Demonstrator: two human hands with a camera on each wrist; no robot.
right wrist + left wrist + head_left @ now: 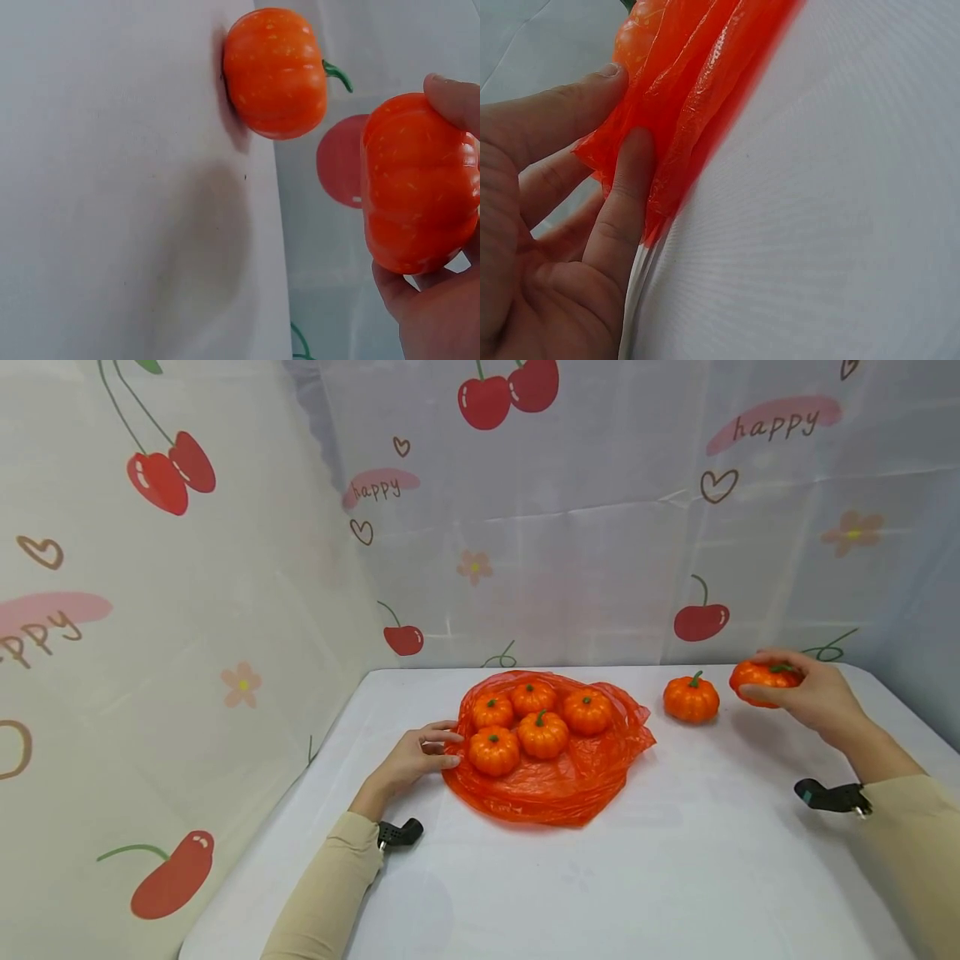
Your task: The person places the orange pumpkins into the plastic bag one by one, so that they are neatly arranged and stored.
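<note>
A red plastic bag lies spread on the table, with several small orange pumpkins with green stems on it. At the bag's left edge, my left hand holds the thin plastic; in the left wrist view its thumb and fingers lie about the gathered edge. My right hand grips another pumpkin from its right side, raised over the table's far right. Just left of it, one more pumpkin stands on the table, apart from the bag.
The white table ends at a back edge against a hanging cloth printed with cherries and hearts. A similar cloth hangs along the left. A pale wall stands at the right.
</note>
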